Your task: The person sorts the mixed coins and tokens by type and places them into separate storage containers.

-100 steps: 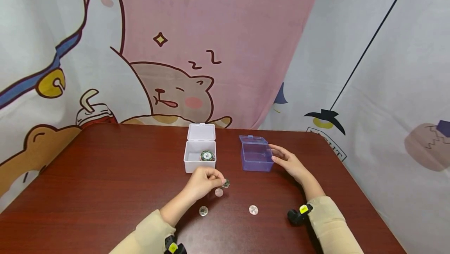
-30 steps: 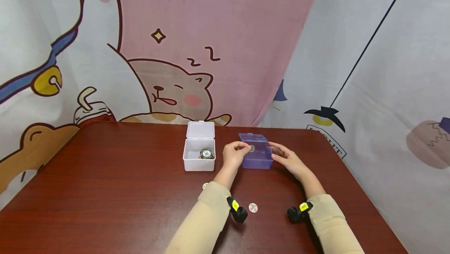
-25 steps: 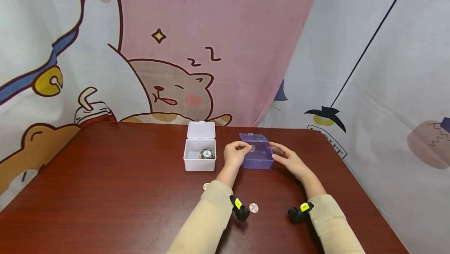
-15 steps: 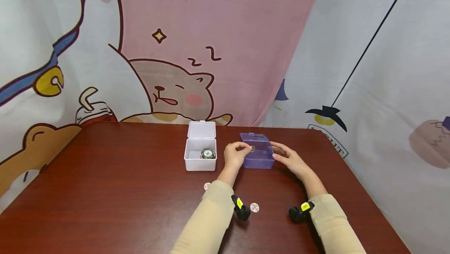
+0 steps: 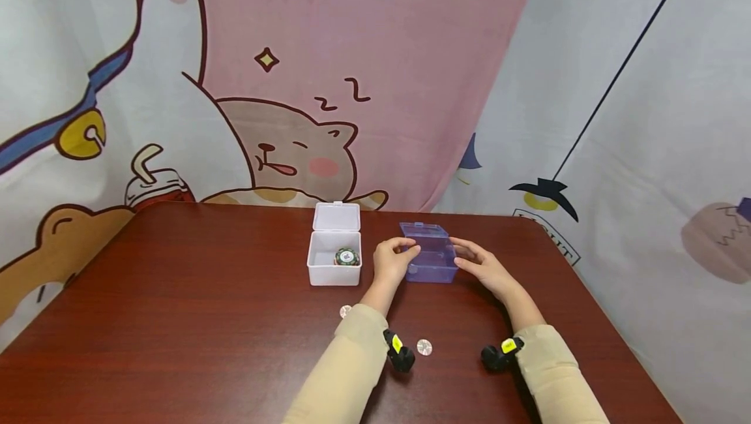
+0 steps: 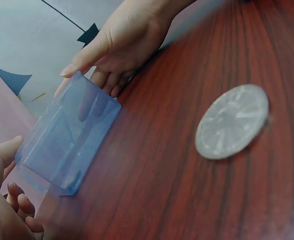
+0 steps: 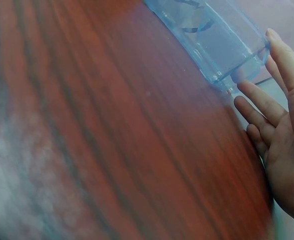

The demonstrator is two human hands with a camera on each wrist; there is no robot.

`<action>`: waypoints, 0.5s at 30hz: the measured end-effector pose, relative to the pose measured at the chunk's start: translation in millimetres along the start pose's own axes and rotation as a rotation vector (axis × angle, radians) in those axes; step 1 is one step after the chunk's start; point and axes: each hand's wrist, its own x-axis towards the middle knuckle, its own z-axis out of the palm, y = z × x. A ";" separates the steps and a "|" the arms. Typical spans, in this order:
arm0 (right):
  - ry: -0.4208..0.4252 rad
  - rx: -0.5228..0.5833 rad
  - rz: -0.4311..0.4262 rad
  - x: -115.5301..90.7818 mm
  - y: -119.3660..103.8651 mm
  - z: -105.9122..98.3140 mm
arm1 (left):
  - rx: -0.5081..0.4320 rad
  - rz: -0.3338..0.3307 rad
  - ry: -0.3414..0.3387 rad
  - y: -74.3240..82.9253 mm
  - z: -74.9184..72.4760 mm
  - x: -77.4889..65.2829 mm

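Observation:
A translucent blue-purple box (image 5: pixel 433 272) stands with its lid raised, seen in all three views. At its left rim is my left hand (image 5: pixel 392 261), thumb and forefinger slightly parted with nothing visible between them. Low inside the box's left front corner shows a small round coin (image 5: pixel 412 269), faint through the plastic. My right hand (image 5: pixel 485 272) rests against the box's right side with extended fingers; in the right wrist view its fingers (image 7: pixel 259 102) lie by the box corner. A shiny coin (image 5: pixel 424 347) with a ray pattern lies on the table, large in the left wrist view.
Left of the blue box stands an open white box (image 5: pixel 334 275) with green-edged poker chips (image 5: pixel 347 256) inside. Another coin (image 5: pixel 345 311) lies partly behind the left sleeve. Everything stands on a dark red wooden table (image 5: pixel 235 333), before a printed cloth.
My left hand carried a coin from the table to the blue box and has let go of it; the coin dropped from the fingertips to the box's bottom. The right hand has stayed put.

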 end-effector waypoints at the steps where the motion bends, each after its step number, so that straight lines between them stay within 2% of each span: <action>1: 0.001 0.000 0.000 -0.3 -0.4 -0.1 | 0.003 0.006 -0.002 0.2 -0.4 -0.3; 6: -0.002 -0.002 -0.003 -4.4 -14.5 1.1 | -0.026 0.047 -0.022 6.5 -3.0 -4.1; 10: -0.015 -0.006 0.001 -8.1 -26.0 3.4 | -0.051 0.069 -0.064 14.9 -6.4 -8.8; 12: -0.017 -0.004 0.004 -8.5 -26.8 3.8 | -0.063 0.081 -0.092 19.5 -8.5 -11.3; 15: -0.015 -0.002 0.001 -4.4 -14.4 1.7 | -0.071 0.100 -0.134 25.7 -12.2 -15.5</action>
